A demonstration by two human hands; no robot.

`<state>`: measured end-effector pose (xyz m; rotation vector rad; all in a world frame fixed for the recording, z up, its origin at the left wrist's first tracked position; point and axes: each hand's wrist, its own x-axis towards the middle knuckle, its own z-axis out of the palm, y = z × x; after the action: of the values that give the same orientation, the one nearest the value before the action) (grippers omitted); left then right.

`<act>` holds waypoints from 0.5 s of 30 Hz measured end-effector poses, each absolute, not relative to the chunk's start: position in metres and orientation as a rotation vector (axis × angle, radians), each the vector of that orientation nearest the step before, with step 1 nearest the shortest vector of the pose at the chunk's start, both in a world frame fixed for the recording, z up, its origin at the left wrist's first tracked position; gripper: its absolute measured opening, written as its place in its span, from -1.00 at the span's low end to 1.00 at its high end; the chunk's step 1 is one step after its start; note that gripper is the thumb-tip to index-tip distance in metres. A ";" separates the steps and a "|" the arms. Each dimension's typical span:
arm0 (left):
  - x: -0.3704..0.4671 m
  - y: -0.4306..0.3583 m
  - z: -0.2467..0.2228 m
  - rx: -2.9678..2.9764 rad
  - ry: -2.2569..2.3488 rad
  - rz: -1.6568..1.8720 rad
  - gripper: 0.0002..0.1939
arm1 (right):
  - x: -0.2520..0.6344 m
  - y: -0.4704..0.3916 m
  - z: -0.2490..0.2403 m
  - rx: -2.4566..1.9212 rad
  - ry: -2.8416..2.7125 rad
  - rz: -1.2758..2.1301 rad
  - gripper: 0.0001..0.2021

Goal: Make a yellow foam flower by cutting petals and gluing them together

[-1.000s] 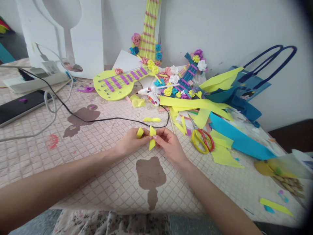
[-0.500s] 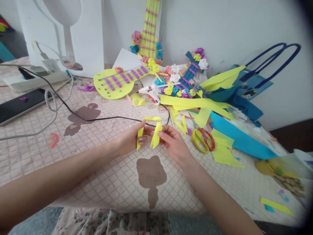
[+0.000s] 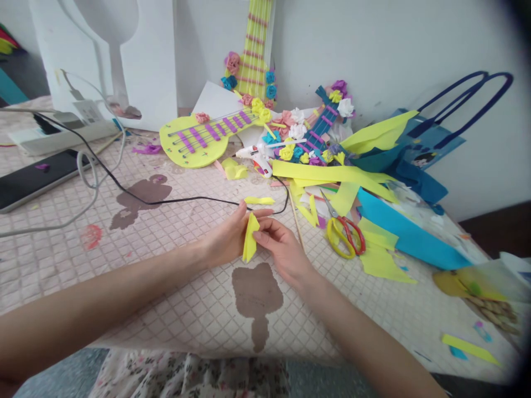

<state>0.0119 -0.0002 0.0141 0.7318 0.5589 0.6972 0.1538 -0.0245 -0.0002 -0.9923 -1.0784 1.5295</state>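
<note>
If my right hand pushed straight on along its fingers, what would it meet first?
The right hand has the folded yellow paper at its fingertips; beyond that, the left hand looks first in line, though depth is unclear.

Folded matt yellow crepe-paper strip (image 3: 250, 237); white plastic glue gun (image 3: 256, 159), smooth; dark flat phone (image 3: 41, 178) with a glossy screen; scissors (image 3: 344, 235) with metal blades and red-and-yellow plastic handles; pale pink quilted cloth table cover (image 3: 186, 315), matt, its surface ridged.
</note>
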 end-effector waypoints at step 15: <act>0.014 -0.005 0.009 0.604 0.547 0.705 -0.41 | 0.151 -0.026 -0.003 -1.024 -1.137 1.455 -0.86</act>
<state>0.0135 -0.0051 0.0094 0.6041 0.5469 0.7050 0.1507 -0.0263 -0.0032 -1.0240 -1.1371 1.4547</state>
